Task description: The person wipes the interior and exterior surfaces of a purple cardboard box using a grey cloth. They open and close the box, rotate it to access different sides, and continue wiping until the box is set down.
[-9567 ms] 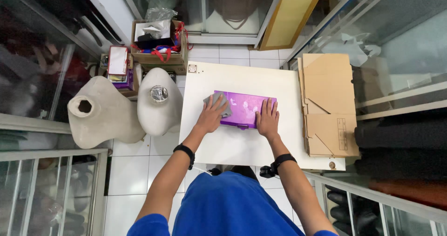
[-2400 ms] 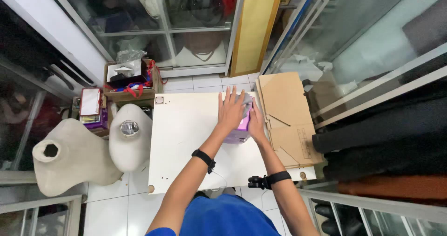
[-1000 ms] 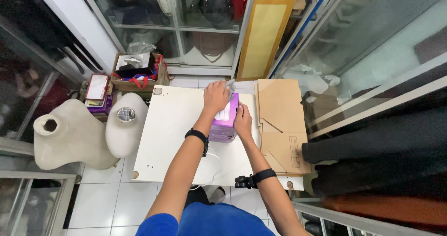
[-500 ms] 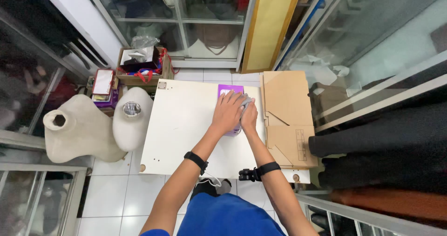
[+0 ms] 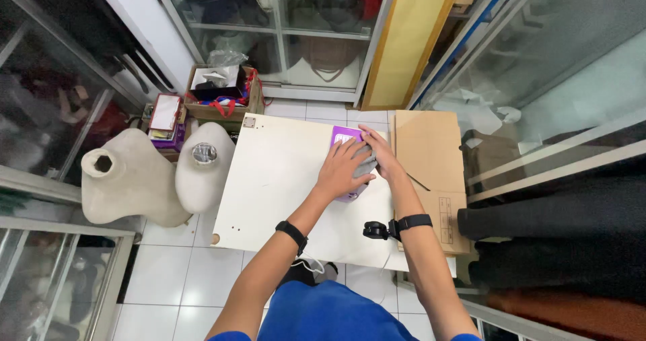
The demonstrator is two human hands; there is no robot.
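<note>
mannequin torsos [image 5: 158, 179]: two, pale, on the floor at nine o'clock of the white table [image 5: 276, 193]
left hand [image 5: 340, 169]: open, palm flat on the purple packet [image 5: 344, 139]
right hand [image 5: 378, 154]: open, fingers pressing the packet's three o'clock edge
tip: press evenly, keep the edges square
cardboard [image 5: 424, 159]: flat, at three o'clock
</note>
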